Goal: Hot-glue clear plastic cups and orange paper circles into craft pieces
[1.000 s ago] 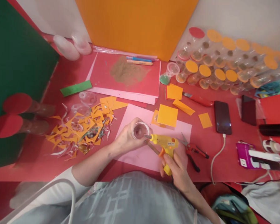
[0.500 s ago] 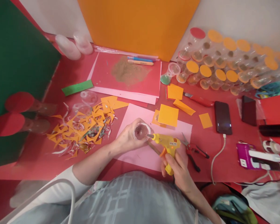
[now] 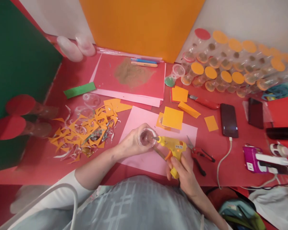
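Note:
My left hand [image 3: 133, 140] is wrapped round a clear plastic cup-like piece [image 3: 147, 138], its round mouth tipped up toward me. In my right hand [image 3: 182, 167] is a yellow glue gun [image 3: 174, 147] with an orange trigger and a small lit orange light. The nozzle points left and sits at the right side of the cup's rim; whether it touches cannot be made out. A brownish stick-like thing [image 3: 159, 152] shows between cup and trigger. Under both hands lies a pink paper sheet [image 3: 136, 161]. An orange paper square [image 3: 172, 118] rests beyond the nozzle.
Orange paper scraps [image 3: 74, 135] heap up at left. Pliers-like red-handled snips [image 3: 201, 153], a red cutter knife [image 3: 204, 101] and a phone on a cable [image 3: 229, 120] lie at right. Clear hourglass-shaped pieces with orange discs [image 3: 227, 76] stand behind. Sand [image 3: 132, 73] covers red paper.
The cup in my left hand has shifted slightly right and down, its mouth turned a little more. The glue gun has moved slightly right with it, nozzle still at the rim.

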`<state>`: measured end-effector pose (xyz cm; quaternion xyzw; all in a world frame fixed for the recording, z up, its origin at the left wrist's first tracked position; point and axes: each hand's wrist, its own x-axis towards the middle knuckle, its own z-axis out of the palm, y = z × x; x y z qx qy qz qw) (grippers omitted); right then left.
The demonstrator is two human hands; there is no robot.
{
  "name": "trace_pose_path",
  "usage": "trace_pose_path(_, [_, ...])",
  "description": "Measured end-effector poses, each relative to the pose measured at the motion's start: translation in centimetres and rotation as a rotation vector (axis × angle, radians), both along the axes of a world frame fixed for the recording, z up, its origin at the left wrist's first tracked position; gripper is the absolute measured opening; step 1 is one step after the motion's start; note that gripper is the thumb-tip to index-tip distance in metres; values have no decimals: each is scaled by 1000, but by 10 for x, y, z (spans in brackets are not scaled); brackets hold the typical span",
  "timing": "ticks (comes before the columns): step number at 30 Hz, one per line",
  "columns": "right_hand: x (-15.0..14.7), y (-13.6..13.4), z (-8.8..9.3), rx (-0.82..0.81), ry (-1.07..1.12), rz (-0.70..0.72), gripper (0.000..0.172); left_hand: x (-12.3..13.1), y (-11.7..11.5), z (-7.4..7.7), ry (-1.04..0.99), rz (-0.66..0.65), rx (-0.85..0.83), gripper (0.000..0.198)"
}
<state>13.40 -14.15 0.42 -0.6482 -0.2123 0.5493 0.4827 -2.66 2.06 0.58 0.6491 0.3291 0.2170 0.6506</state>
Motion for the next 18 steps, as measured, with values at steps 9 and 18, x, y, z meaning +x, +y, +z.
trace_pose_path(9, [0, -1, -1, -24, 44, -3, 46, 0, 0, 2, 30, 26, 14, 21])
trace_pose_path(18, [-1, -3, -4, -39, 54, 6, 46, -1, 1, -1, 24, 28, 18, 21])
